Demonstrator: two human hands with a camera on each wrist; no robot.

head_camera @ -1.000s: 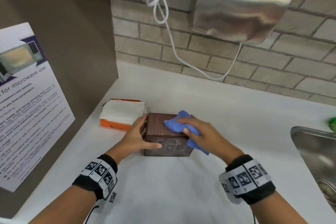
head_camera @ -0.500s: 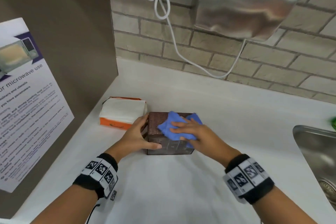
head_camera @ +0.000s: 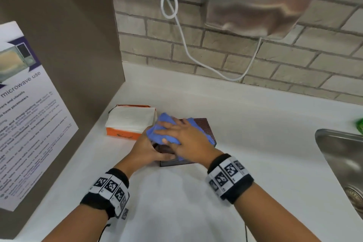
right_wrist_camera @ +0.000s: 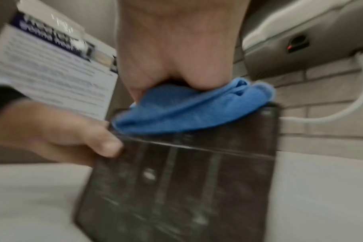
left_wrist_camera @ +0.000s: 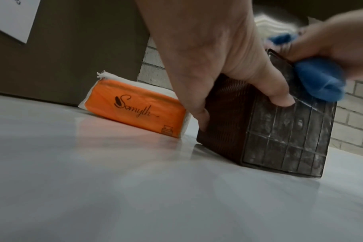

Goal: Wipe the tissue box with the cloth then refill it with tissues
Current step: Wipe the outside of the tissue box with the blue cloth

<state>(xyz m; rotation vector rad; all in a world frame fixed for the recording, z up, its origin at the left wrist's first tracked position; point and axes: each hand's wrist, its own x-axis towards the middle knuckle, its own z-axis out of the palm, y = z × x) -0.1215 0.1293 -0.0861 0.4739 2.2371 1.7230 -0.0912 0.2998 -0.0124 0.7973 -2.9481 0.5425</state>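
The dark brown tissue box (head_camera: 204,129) stands on the white counter (head_camera: 176,202). My left hand (head_camera: 155,151) grips its left near corner, thumb on the front face (left_wrist_camera: 280,131) and fingers down the left side. My right hand (head_camera: 182,137) lies over the top with fingers spread, pressing the blue cloth (head_camera: 157,133) onto the box's left top edge. The cloth (left_wrist_camera: 319,81) bulges over the front edge. In the right wrist view the cloth (right_wrist_camera: 186,111) is bunched under my palm on the box (right_wrist_camera: 186,188). An orange tissue pack (head_camera: 129,122) lies just left of the box.
A brown side panel with a paper notice (head_camera: 29,114) borders the counter on the left. A steel hand dryer (head_camera: 261,0) with a white cable (head_camera: 182,31) hangs on the brick wall behind. A steel sink (head_camera: 345,163) is at the right.
My right hand has slid the cloth leftward across the box top, from its right side to its left edge. The left hand has kept its grip on the box.
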